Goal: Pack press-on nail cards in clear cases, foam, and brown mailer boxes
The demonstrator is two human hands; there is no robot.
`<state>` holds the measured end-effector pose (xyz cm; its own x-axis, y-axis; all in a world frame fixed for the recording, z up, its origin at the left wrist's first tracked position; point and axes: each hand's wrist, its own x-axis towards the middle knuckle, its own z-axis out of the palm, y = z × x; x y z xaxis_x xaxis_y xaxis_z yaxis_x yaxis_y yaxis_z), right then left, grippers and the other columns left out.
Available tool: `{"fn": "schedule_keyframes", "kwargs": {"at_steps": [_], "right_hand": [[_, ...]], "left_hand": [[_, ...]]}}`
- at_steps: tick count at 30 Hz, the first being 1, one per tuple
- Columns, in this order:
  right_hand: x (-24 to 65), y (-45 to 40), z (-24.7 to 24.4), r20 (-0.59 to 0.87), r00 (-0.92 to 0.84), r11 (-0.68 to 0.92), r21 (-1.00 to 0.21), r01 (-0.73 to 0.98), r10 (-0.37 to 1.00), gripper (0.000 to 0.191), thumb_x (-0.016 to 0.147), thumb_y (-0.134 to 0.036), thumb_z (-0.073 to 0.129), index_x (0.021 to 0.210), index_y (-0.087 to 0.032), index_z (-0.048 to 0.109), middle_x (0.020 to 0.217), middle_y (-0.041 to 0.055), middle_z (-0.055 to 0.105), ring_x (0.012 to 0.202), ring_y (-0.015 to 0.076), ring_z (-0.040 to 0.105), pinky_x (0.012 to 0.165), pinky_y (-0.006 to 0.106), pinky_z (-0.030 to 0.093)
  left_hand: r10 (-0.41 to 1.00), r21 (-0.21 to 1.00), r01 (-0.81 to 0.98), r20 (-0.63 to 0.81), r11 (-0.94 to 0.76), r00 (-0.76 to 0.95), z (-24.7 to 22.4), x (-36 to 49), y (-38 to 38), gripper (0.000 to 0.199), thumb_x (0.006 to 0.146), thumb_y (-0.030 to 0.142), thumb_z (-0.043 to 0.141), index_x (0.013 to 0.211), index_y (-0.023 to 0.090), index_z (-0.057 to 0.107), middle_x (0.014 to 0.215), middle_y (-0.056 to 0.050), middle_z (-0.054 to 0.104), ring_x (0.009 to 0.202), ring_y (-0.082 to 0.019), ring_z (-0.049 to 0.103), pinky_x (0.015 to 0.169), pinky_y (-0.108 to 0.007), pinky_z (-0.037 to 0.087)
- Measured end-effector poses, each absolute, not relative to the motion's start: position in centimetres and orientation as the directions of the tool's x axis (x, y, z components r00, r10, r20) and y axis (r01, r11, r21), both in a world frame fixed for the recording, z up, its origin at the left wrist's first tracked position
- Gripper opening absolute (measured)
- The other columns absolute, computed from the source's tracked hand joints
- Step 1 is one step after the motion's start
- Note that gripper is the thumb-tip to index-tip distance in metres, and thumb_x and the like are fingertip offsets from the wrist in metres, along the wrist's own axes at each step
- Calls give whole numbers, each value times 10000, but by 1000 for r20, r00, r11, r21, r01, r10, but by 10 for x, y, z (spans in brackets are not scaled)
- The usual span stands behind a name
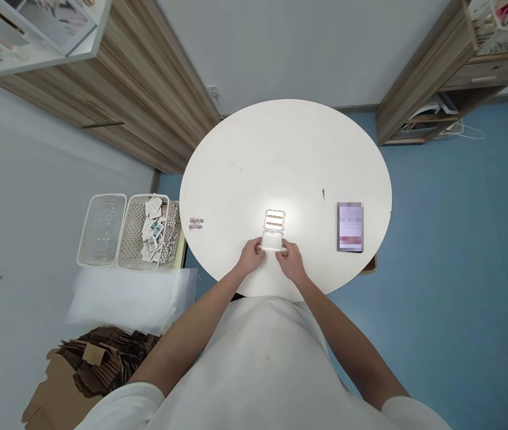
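A small clear hinged plastic case [272, 240] lies opened up on the white oval table [289, 143], close to its front edge. Its raised lid [274, 220] points away from me and shows two thin brownish strips; the near half looks pale inside. My left hand [252, 255] grips the case's left side, fingers closed at the edge. On the opposite side, my right hand [291, 260] pinches the right edge. Over at the table's left lies a small set of colourful nail-like pieces [196, 224], touched by neither hand.
A phone-like device [350, 227] with a blurred screen lies at the table's right. Beyond the left edge stand a white basket [123, 239] of small cards, translucent sheets [123, 295] and folded brown cardboard [101, 364]. Wooden cabinets [146, 77] flank the wall.
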<state>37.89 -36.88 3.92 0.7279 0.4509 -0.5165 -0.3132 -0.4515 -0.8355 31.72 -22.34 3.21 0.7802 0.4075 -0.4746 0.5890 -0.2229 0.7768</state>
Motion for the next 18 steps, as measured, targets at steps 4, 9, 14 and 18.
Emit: {"fn": "schedule_keyframes", "kwargs": {"at_steps": [4,9,14,18], "right_hand": [[380,-369,35,-523,735,-436,-834,-337,432,507,741,-268,472,1240,-217,395,1099,86,425,739,132,564,706,312,499],[377,-368,30,-511,757,-424,-840,-339,407,493,735,-262,489,1219,-217,415,1077,79,429,726,127,560,704,320,506],[375,-367,30,-507,783,-436,-834,-339,361,487,729,-286,499,1205,-224,423,1081,73,451,735,126,552,672,302,507],[375,-370,33,-507,804,-427,-830,-359,311,473,719,-317,508,1176,-206,452,1053,62,495,726,126,543,689,313,493]], "left_hand": [[411,762,608,-491,-225,768,34,318,-223,449,663,125,527,1107,195,522,1008,-58,519,772,-138,515,737,-290,446],[399,765,608,-501,-211,768,33,316,-223,449,680,127,530,1123,198,506,994,-59,505,789,-133,505,718,-278,453],[377,761,619,-524,-194,763,30,314,-219,484,697,131,539,1171,195,460,1016,-68,482,815,-124,497,740,-270,452],[347,772,601,-516,-207,783,27,308,-213,490,707,144,541,1185,187,444,1014,-68,485,828,-124,491,735,-268,450]]}}
